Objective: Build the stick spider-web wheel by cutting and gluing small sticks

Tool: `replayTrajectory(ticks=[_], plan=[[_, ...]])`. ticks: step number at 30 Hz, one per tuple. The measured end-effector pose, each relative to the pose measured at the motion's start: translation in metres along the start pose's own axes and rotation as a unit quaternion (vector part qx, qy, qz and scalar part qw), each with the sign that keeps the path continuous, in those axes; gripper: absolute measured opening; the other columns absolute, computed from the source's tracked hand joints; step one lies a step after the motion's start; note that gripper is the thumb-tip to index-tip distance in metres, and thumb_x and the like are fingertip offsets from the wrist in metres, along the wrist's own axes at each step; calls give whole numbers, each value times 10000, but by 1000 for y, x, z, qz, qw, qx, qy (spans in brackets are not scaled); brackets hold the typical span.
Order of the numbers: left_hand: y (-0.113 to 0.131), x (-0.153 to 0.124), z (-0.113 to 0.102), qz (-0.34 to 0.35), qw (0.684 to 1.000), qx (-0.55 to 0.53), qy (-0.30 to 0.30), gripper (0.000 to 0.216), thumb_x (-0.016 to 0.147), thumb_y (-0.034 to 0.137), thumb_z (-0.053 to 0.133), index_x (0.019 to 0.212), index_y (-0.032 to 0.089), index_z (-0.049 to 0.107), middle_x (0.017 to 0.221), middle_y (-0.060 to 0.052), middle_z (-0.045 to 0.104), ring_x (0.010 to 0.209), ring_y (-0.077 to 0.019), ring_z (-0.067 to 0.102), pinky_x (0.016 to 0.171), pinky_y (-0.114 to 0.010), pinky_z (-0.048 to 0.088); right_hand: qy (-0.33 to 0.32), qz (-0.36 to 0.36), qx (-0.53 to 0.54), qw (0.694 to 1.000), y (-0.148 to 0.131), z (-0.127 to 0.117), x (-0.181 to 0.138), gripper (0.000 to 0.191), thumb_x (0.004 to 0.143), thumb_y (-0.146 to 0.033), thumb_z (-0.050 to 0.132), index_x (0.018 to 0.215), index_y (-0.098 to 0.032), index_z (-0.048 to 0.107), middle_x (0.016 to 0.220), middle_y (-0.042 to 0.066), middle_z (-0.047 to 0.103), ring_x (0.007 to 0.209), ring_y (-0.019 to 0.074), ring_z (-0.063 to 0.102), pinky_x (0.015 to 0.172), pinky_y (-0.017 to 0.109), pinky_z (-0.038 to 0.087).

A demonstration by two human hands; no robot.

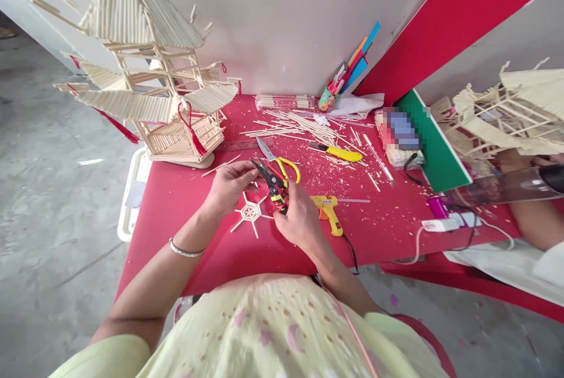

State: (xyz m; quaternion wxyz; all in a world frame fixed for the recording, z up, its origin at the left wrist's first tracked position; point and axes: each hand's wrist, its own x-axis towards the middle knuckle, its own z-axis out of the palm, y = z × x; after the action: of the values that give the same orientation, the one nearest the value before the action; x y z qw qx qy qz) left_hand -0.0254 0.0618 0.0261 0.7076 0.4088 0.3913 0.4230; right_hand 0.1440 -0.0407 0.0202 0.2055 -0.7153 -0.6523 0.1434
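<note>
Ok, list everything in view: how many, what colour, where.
Table: one, red, centre
Stick models: at least two, pale, left and right
Spoked stick piece: one, pale, table's near side
Pliers: one, black and yellow, right hand
Scissors: one, yellow-handled, behind pliers
Knife-like tool: one, yellow, right of scissors
Glue gun: one, yellow, beside right hand
Loose sticks: many, pale, table's back
Stick packs: at least two, pale, back and right
Cup: one, green, back
Panels: two, red and green, right
Power strip: one, white, right
Co-worker's arm: one, bare, far right
Left hand: one, bare, near pliers' tips
Right hand: one, bare, gripping pliers
</note>
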Motion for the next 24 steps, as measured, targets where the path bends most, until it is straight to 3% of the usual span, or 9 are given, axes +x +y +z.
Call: replayTrajectory(ticks=[7,16,24], plan=[[3,2,-6,-94,992,-79,-35,285,707,260,898,892,138,719,853,-76,771,735,-160,753,548,-183,574,0,14,-9,1000,0,2,7,698,813,-257,610,1464,-153,380,1274,186,644,1158,343,615,943,463,532],[-2,9,-19,-127,988,-30,-78,254,715,289,897,831,122,745,833,-99,770,720,-188,759,534,-207,590,-20,-9,-50,999,-1,1,11,710,788,-225,634,1450,-158,388,1251,186,647,1135,347,612,942,475,534],[-5,10,-21,-155,982,-83,-71,269,685,259,924,841,119,755,832,-89,762,682,-154,734,516,-192,566,-20,-2,-47,999,0,1,11,695,782,-216,626,1434,-144,395,1252,189,648,1137,345,615,944,473,534]])
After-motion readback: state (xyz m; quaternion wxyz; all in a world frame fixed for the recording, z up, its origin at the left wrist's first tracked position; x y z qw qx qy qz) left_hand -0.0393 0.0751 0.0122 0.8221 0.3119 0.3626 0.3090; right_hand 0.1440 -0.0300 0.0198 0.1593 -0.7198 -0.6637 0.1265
